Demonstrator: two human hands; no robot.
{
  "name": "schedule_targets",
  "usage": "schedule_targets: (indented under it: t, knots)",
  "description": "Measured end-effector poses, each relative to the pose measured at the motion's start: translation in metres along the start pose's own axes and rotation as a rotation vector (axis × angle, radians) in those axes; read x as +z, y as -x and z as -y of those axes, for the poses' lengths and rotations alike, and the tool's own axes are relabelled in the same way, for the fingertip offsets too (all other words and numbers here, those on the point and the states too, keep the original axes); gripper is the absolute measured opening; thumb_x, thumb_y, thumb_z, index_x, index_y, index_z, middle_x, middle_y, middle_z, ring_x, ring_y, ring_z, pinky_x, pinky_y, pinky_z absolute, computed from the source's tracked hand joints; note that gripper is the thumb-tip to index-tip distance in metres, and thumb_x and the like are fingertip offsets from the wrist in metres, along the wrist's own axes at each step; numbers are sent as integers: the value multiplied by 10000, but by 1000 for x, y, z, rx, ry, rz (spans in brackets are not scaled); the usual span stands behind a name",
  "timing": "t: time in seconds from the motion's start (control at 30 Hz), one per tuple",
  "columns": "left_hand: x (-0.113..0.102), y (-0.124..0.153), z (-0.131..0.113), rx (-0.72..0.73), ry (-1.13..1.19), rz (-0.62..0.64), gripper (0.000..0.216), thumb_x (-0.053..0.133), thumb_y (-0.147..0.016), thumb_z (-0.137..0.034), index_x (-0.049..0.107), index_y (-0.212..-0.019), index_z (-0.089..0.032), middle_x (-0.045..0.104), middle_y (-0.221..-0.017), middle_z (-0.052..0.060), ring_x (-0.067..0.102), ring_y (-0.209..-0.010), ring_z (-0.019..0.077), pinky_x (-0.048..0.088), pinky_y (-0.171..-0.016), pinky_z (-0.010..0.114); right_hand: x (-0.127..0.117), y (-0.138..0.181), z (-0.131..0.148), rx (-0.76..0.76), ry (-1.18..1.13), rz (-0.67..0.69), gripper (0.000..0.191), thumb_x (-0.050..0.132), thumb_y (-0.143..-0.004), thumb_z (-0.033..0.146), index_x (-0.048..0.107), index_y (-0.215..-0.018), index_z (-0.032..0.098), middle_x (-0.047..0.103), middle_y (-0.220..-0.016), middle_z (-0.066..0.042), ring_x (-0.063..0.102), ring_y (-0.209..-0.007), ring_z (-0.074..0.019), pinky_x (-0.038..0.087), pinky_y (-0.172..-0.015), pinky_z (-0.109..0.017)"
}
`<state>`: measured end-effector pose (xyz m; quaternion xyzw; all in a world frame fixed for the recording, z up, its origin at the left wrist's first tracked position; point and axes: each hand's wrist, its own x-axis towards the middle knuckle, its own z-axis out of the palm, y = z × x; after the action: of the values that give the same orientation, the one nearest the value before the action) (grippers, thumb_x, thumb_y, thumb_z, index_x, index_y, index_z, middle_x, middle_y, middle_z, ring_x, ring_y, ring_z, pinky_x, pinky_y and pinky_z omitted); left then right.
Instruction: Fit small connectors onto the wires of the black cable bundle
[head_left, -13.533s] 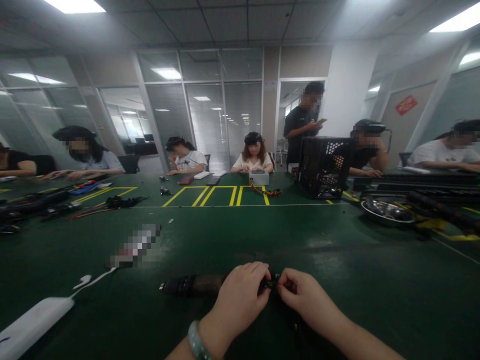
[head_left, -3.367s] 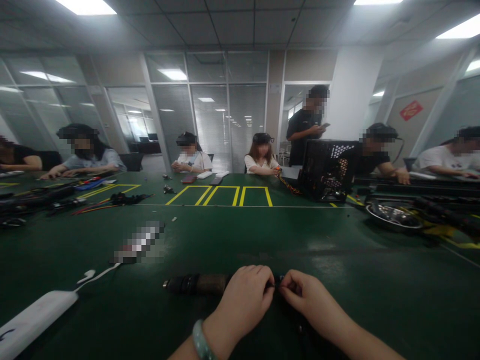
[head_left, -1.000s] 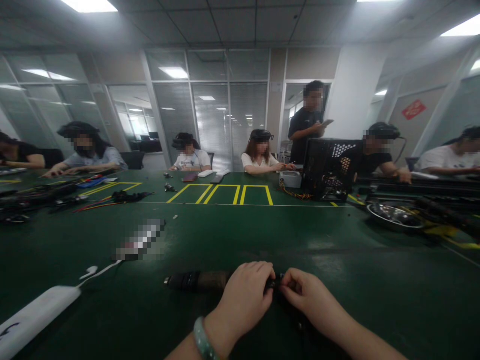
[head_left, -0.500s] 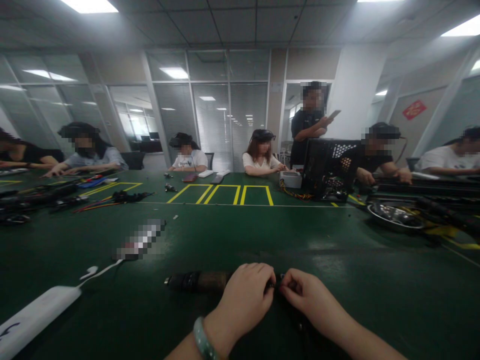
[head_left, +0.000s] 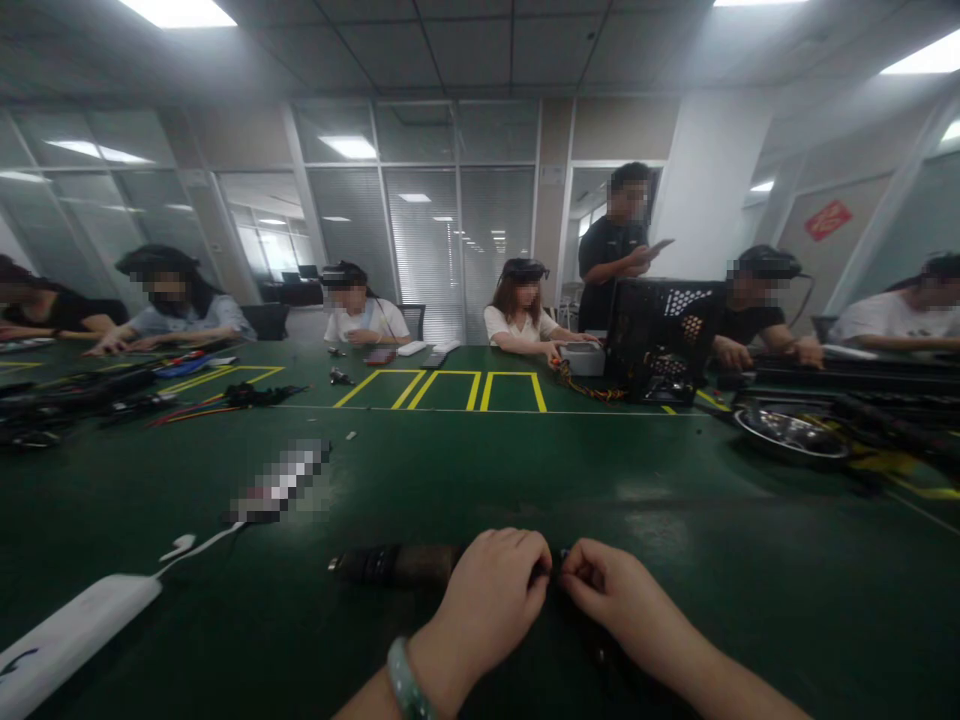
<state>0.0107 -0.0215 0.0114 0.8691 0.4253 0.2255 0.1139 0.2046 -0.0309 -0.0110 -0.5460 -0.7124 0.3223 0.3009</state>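
A dark, brownish cylindrical tool [head_left: 397, 566] with a small metal tip at its left end lies across the green table in front of me. My left hand [head_left: 499, 580], a green bangle on its wrist, is curled over the right end of this tool and hides it. Just to the right, my right hand [head_left: 604, 580] is closed in a pinch, fingertips close to those of the left. Whatever sits between its fingers is too small and dark to name. Below the right hand, a dark shape on the table is hard to make out.
A white power strip [head_left: 82, 640] with a cable lies at the left. Dark cables and parts [head_left: 82, 395] are piled beyond it. A black computer case [head_left: 664, 340] and a metal bowl [head_left: 791, 435] stand to the right. Several people sit across the table; another person stands.
My hands and the cylindrical tool have barely moved. Across the table, a seated person has raised a hand, and the standing person has shifted slightly.
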Motion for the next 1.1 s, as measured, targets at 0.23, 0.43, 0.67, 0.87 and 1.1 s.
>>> schedule_targets:
  t: [0.23,0.43,0.67,0.87,1.1]
  knots:
    - [-1,-1,-1,-12,-20,11,76,561,-843,-180,585,-905,-218,625,-912,6,558,-899,200,406,-842,348,0,-1,2,9,7,2,78,564,-833,206,613,-779,177,614,-685,14,554,-634,-126,376,-564,-198]
    - [-1,0,-1,-21,-3,-2,121,576,-843,-194,576,-957,-234,623,-925,-5,560,-896,192,408,-825,331,0,-1,1,8,-2,-3,80,565,-837,217,607,-780,180,615,-685,18,555,-632,-127,376,-564,-201]
    - [-3,-1,-3,-25,-28,31,81,566,-850,-204,583,-926,-225,619,-915,0,559,-897,194,403,-815,326,1,-2,-2,6,-12,-5,76,562,-831,206,605,-774,180,607,-678,20,552,-632,-128,375,-559,-199]
    - [-3,-1,-2,-30,-25,20,101,576,-846,-195,582,-941,-229,623,-925,0,563,-904,198,417,-825,334,3,-3,-4,-13,2,-17,71,563,-828,198,600,-771,179,606,-679,21,551,-633,-123,373,-564,-196]
    - [-1,-1,-1,-40,-29,28,79,560,-853,-200,587,-925,-217,627,-954,13,567,-934,200,421,-870,343,3,-3,-4,-8,-11,-12,83,557,-838,209,602,-776,178,617,-681,15,558,-627,-124,377,-558,-196]
